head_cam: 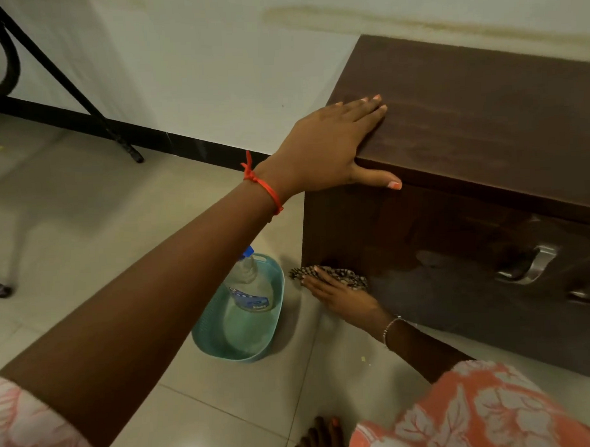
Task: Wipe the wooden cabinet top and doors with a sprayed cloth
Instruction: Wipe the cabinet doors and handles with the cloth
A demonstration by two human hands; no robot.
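Observation:
The dark brown wooden cabinet [484, 123] stands against the wall at the right, its front door [438, 251] facing me with metal handles [529, 265]. My left hand [331, 148] lies flat on the top's near left corner, fingers spread, thumb hooked over the front edge. My right hand [339, 297] presses a dark patterned cloth [335, 273] against the door's lower left corner. A spray bottle [250, 286] with a blue nozzle lies in a teal plastic basket [204, 337] on the floor, left of the cabinet.
Beige floor tiles [86, 214] spread to the left and front. Black metal legs [81, 93] of a stand slant down at the upper left by the white wall with a black skirting. My bare toes [321, 436] show at the bottom.

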